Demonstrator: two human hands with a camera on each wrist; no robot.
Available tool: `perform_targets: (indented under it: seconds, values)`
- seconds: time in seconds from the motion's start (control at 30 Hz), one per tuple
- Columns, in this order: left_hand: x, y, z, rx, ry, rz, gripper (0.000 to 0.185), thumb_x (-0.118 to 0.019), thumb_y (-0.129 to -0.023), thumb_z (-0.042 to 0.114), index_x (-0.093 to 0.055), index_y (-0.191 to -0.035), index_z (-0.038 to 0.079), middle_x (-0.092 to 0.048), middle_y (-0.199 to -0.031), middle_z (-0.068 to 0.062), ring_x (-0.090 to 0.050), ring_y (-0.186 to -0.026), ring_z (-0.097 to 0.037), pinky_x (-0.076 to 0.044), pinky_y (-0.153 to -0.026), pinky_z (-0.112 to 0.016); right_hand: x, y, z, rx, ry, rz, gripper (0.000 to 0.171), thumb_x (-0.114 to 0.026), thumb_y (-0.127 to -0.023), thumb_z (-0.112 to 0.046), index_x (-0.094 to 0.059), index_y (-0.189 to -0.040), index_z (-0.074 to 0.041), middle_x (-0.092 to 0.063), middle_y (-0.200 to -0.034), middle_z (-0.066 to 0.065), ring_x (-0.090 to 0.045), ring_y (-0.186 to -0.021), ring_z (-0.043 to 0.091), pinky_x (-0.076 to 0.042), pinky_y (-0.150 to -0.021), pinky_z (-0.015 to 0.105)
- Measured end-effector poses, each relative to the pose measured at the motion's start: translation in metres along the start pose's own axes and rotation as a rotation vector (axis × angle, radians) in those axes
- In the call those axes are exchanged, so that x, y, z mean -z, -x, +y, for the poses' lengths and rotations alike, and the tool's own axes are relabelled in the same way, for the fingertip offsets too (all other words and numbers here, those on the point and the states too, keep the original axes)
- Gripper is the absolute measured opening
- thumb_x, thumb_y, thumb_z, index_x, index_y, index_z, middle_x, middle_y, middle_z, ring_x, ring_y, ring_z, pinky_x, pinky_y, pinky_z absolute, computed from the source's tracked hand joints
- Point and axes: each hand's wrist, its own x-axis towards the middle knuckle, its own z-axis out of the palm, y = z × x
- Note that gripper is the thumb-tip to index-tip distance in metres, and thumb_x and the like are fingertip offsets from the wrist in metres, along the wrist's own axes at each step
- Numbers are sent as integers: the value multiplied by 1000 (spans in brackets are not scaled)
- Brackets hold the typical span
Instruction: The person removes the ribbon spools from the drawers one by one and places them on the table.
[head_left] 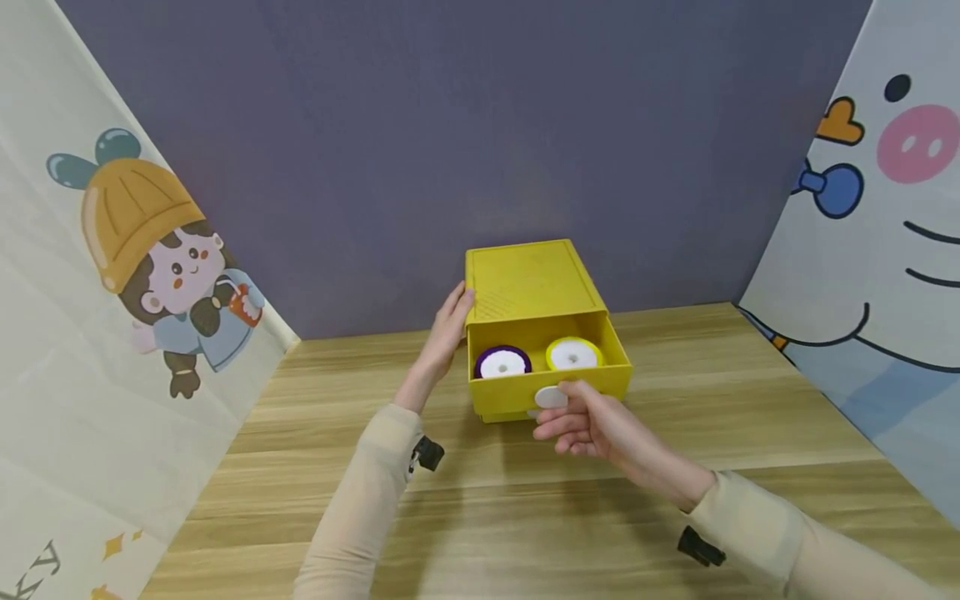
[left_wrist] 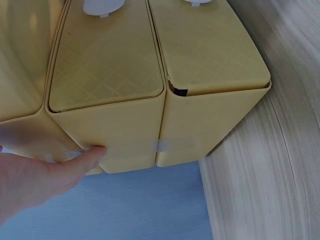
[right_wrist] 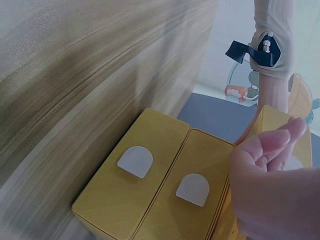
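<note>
A yellow drawer cabinet point(head_left: 536, 279) has its top drawer point(head_left: 517, 390) pulled out toward me. Inside that drawer lie two round spools with white centres, one purple-rimmed point(head_left: 503, 362) at left and one yellow-rimmed point(head_left: 574, 353) at right. My left hand point(head_left: 445, 329) rests against the cabinet's left side, its fingertips on the yellow wall point(left_wrist: 120, 135). At the drawer front, my right hand point(head_left: 592, 421) pinches the white drawer knob point(head_left: 551, 397) from its right edge, thumb above and index finger below. In the right wrist view the fingers partly cover that knob.
Lower closed drawers with a white knob each point(right_wrist: 193, 189) sit under the pulled-out one. The cabinet stands on a wood-grain table point(head_left: 360, 375) before a grey-blue back panel point(head_left: 450, 125). Cartoon-printed panels point(head_left: 67, 333) flank the table on both sides.
</note>
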Motion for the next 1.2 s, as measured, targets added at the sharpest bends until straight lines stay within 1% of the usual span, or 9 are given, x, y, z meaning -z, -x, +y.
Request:
perform_targets:
  seconds: [0.37,0.5,0.7,1.0,1.2]
  values:
    - [-1,-1,0,-4,14,4,68,-39,-104,50,-16,-161,19,-19,-167,-8,-33,-148,-30,-39,-116,-55,0,3,1,-7,-6,14,55,-40,-103,-45,-66,-114,2,-78,-86,-4,-65,-68,5,-56,-71,21]
    - [-1,-1,0,-3,7,5,68,-39,-104,50,-16,-160,19,-20,-167,-7,-34,-148,-29,-39,-116,-55,-1,6,1,-15,-12,16,56,-41,-103,-46,-67,-114,3,-78,-86,-4,-65,-68,5,-56,-70,20]
    - [0,-1,0,-7,-3,1,70,-39,-104,52,-15,-161,18,-20,-167,-6,-32,-149,-28,-38,-116,-55,-2,11,0,-25,-15,2,53,-41,-102,-46,-68,-108,-1,-78,-86,-3,-64,-68,5,-56,-69,20]
    - [1,-1,0,-9,-7,-10,71,-38,-104,52,-13,-161,17,-18,-167,-6,-28,-151,-28,-37,-117,-56,-2,12,4,-16,-18,-18,53,-40,-103,-46,-68,-109,-1,-77,-86,-4,-64,-68,5,-55,-70,20]
    - [1,-2,0,-4,-5,-11,70,-38,-104,53,-14,-161,20,-18,-167,-5,-27,-152,-27,-37,-117,-56,-4,17,5,-13,-24,-44,52,-40,-103,-45,-68,-108,-2,-78,-86,-4,-64,-68,5,-55,-70,21]
